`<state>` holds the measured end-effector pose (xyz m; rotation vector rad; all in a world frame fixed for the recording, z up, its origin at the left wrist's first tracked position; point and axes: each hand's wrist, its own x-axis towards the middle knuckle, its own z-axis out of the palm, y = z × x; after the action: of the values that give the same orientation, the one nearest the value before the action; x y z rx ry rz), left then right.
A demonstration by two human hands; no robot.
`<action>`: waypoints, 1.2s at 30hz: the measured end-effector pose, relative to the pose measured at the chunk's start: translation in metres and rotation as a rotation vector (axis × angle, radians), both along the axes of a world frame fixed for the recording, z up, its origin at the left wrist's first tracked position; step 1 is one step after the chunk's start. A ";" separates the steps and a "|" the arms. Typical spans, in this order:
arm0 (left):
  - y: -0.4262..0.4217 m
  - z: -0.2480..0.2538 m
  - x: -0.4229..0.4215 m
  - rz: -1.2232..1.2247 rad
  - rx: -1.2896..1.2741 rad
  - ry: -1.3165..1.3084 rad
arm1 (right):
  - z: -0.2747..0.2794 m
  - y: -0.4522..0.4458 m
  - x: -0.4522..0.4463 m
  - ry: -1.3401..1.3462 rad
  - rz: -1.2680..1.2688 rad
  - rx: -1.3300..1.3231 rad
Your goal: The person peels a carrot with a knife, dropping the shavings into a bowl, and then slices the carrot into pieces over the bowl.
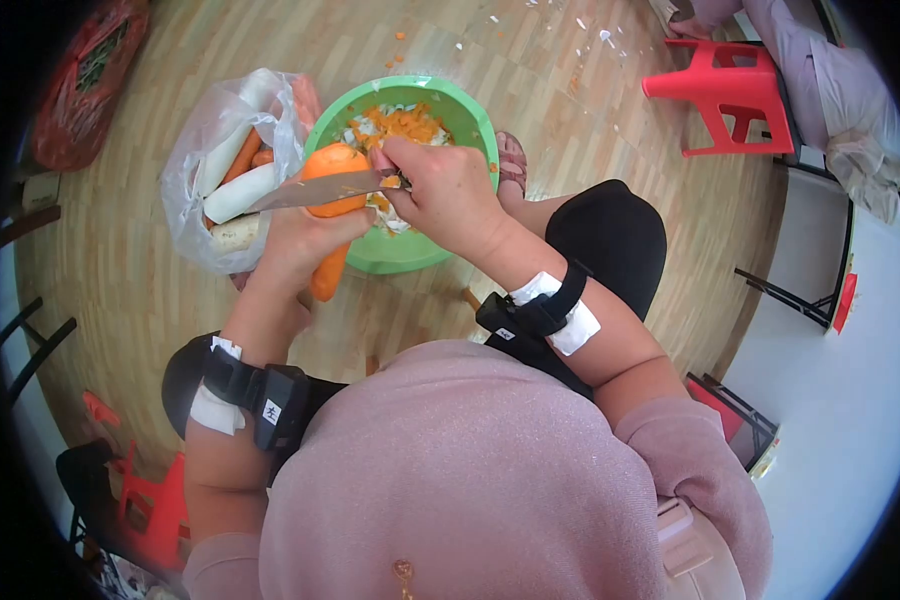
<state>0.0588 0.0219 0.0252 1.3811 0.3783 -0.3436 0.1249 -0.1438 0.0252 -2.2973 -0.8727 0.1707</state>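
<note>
My left hand [305, 232] is closed around a large peeled carrot [334, 160], whose narrow end sticks out below the palm. In my right hand [448, 195] is a knife [320, 190], gripped by its handle. Its blade lies across the carrot, and a small orange piece clings near the handle. Below both hands stands a green basin [488, 125] on the floor, with chopped orange and white pieces [405, 122] inside. Just left of the basin, a clear plastic bag [185, 215] holds white radishes [242, 192] and carrots [240, 155].
A red bag with green vegetables [95, 70] lies at the upper left. Red stools stand at the upper right [720, 90] and lower left [155, 510]. Another person's legs [805, 70] show at the upper right. White and orange scraps dot the wooden floor [540, 80].
</note>
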 end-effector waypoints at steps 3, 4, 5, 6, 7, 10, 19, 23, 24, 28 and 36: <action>-0.001 -0.001 0.000 0.015 0.019 0.003 | -0.002 0.000 0.000 -0.025 -0.012 -0.013; -0.001 -0.002 0.000 0.027 0.036 -0.014 | -0.003 0.000 0.000 -0.024 -0.010 -0.014; 0.000 -0.005 0.001 0.029 0.036 -0.013 | -0.003 0.000 0.000 -0.029 -0.035 -0.047; 0.002 -0.010 0.001 0.026 0.081 -0.045 | -0.003 0.000 0.000 -0.035 -0.060 -0.080; 0.002 -0.013 0.001 0.024 0.126 -0.077 | -0.011 -0.002 0.004 -0.036 -0.059 -0.080; -0.011 -0.006 -0.004 -0.117 0.227 -0.163 | -0.034 -0.008 0.010 -0.003 -0.167 -0.305; 0.000 -0.014 0.000 -0.094 0.269 -0.137 | -0.027 -0.001 0.013 0.276 -0.163 -0.058; -0.007 -0.016 -0.003 -0.015 0.270 -0.185 | -0.004 0.006 0.011 0.759 -0.192 0.439; -0.006 -0.015 -0.001 -0.040 0.196 -0.108 | 0.010 0.006 0.012 1.016 -0.219 0.483; -0.006 -0.010 0.002 -0.072 -0.093 0.035 | 0.004 0.001 0.014 1.323 -0.150 0.379; -0.006 -0.017 0.002 -0.081 -0.101 0.117 | 0.002 0.005 0.008 1.134 -0.090 0.330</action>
<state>0.0604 0.0156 0.0081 1.2827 0.3963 -0.5055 0.1329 -0.1386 0.0273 -1.5271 -0.1683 1.0646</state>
